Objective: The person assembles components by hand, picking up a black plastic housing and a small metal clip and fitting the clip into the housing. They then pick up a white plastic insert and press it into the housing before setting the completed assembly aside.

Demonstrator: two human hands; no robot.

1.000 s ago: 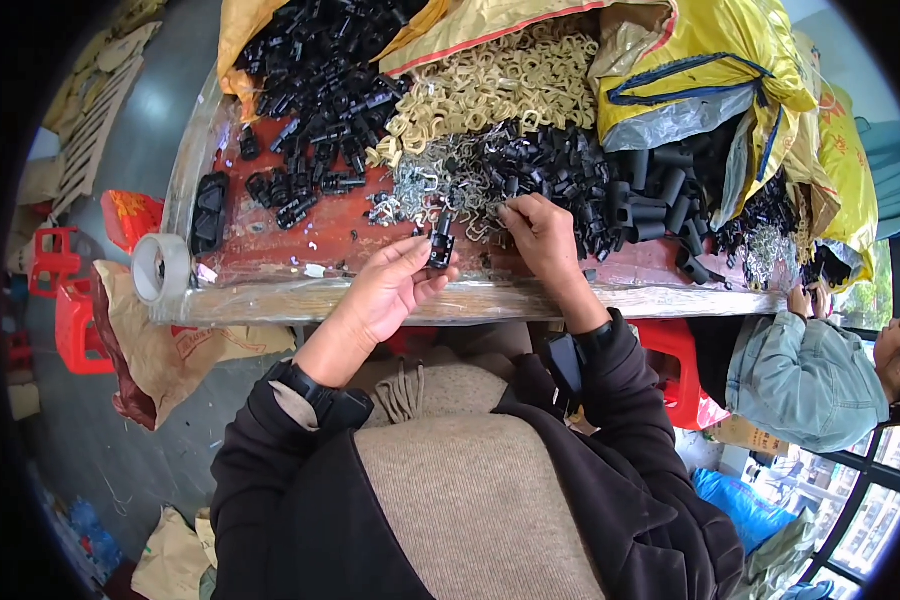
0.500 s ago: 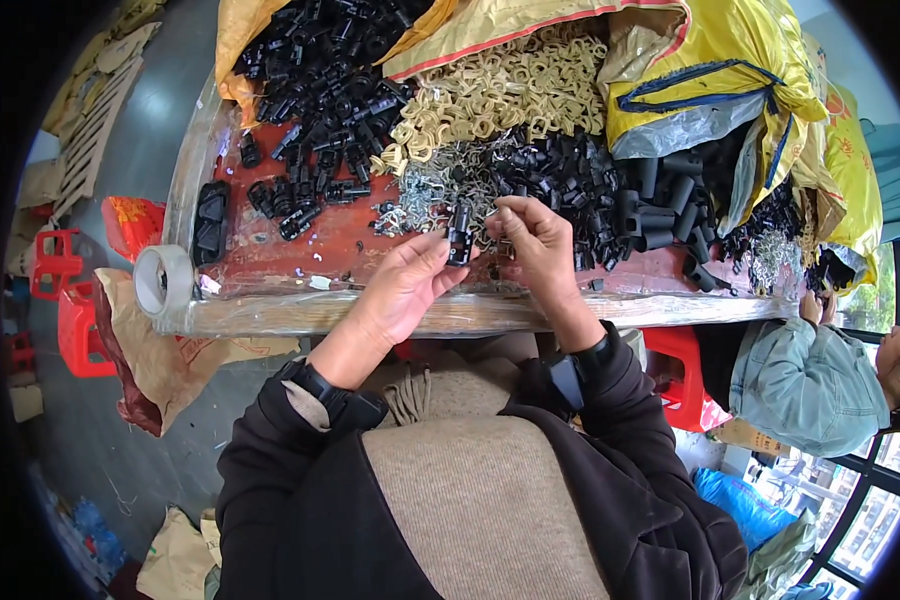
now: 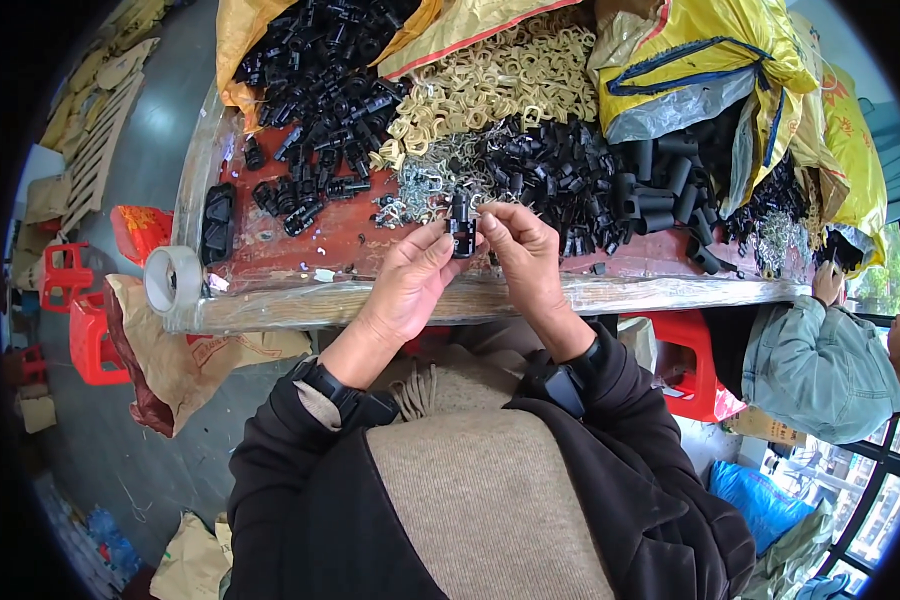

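Note:
My left hand (image 3: 410,280) and my right hand (image 3: 523,252) meet above the near edge of the table, both pinching one small black plastic part (image 3: 461,224) between their fingertips. Just beyond it lies a heap of small silver metal clips (image 3: 425,190). Black plastic parts (image 3: 570,170) are piled to the right of my right hand. A pile of beige plastic pieces (image 3: 490,85) lies farther back.
The red table (image 3: 310,235) has a plastic-wrapped front edge, with a roll of clear tape (image 3: 173,278) at its left corner. More black parts (image 3: 315,60) sit far left in a yellow sack. Yellow bags (image 3: 710,60) lie far right. Another person (image 3: 820,350) sits at right. Red stools (image 3: 80,320) stand left.
Both hands have drawn back from the metal clip pile toward the table's near edge and now hold the black part up between them.

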